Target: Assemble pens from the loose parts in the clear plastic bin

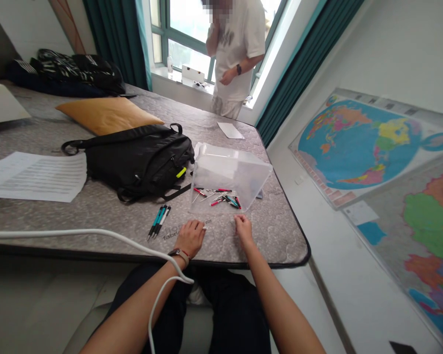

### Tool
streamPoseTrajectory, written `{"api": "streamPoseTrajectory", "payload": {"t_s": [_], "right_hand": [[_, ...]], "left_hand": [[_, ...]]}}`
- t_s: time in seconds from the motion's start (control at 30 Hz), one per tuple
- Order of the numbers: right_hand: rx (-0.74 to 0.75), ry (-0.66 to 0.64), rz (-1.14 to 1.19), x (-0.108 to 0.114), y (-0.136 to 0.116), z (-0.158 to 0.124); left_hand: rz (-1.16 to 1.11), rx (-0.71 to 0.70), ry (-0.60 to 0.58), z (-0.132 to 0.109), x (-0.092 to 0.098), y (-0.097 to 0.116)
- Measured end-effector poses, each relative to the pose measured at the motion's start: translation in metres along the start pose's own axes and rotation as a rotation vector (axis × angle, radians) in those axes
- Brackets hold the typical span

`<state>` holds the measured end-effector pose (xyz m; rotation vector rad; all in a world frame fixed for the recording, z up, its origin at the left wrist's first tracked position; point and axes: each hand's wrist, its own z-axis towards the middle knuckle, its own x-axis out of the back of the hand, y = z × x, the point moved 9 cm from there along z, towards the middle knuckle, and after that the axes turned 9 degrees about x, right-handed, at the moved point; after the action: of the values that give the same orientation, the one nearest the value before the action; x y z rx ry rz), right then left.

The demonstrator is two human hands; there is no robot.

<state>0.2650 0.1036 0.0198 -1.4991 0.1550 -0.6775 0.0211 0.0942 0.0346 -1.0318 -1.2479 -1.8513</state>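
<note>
My left hand (191, 238) rests on the mattress with its fingers curled down. A small pale tip shows beside its fingers, possibly part of a pen; the rest is hidden. My right hand (243, 228) is closed near the front edge of a clear plastic case (249, 169), and whatever it may hold is out of sight. Loose pen parts (227, 199) in red, black and teal, with thin white rods, lie in the front of the case. Left of my left hand, several pens (159, 221) in teal, black and white are lined up side by side.
Behind the pens lies a black backpack (140, 160), with an orange cushion (110, 114) beyond. A printed sheet (37, 174) lies left. A white cable (107, 232) crosses in front. Another person (236, 54) stands by the window. Maps (354, 142) hang on the right wall.
</note>
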Motion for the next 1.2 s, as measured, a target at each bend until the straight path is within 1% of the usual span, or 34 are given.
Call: {"api": "streamPoseTrajectory", "payload": {"t_s": [0.1, 0.27, 0.33, 0.37, 0.47, 0.53, 0.6, 0.7, 0.77, 0.87, 0.97, 1.03, 1.13, 1.2], "right_hand": [[0.074, -0.015, -0.184, -0.011, -0.014, 0.027], [0.051, 0.006, -0.384, -0.014, -0.022, 0.066], [0.069, -0.054, -0.482, -0.019, -0.023, 0.075], [0.101, -0.118, -0.550, -0.025, -0.025, 0.077], [0.283, -0.384, -0.724, -0.059, -0.033, 0.073], [0.400, -0.516, -0.793, -0.081, -0.039, 0.064], [0.463, -0.586, -0.848, -0.099, -0.045, 0.058], [0.499, -0.652, -0.901, -0.117, -0.051, 0.053], [0.509, -0.697, -0.922, -0.125, -0.055, 0.051], [0.484, -0.750, -0.937, -0.131, -0.056, 0.050], [0.439, -0.750, -0.910, -0.128, -0.056, 0.051], [0.422, -0.700, -0.849, -0.122, -0.058, 0.050], [0.390, -0.531, -0.629, -0.104, -0.063, 0.042], [0.300, -0.421, -0.390, -0.090, -0.055, 0.026]], "left_hand": [[0.005, -0.005, 0.009, 0.000, 0.001, 0.000], [0.005, -0.001, 0.015, 0.001, 0.003, 0.000], [0.009, -0.002, 0.012, 0.001, 0.003, 0.000], [0.011, -0.002, 0.010, 0.001, 0.003, 0.000], [0.015, 0.002, 0.007, 0.001, 0.002, 0.000], [0.013, 0.004, 0.005, 0.001, 0.002, 0.000], [0.009, 0.005, 0.000, 0.001, 0.001, 0.000], [0.009, 0.007, -0.010, 0.001, 0.001, -0.001], [0.011, 0.013, -0.016, 0.001, 0.001, -0.001], [-0.008, 0.017, -0.018, 0.001, 0.002, -0.002], [-0.028, 0.013, -0.010, 0.001, 0.003, -0.001], [-0.027, 0.009, -0.006, 0.001, 0.004, -0.001], [-0.018, 0.004, -0.007, 0.001, 0.004, -0.001], [-0.011, -0.005, -0.011, 0.001, 0.003, -0.001]]}}
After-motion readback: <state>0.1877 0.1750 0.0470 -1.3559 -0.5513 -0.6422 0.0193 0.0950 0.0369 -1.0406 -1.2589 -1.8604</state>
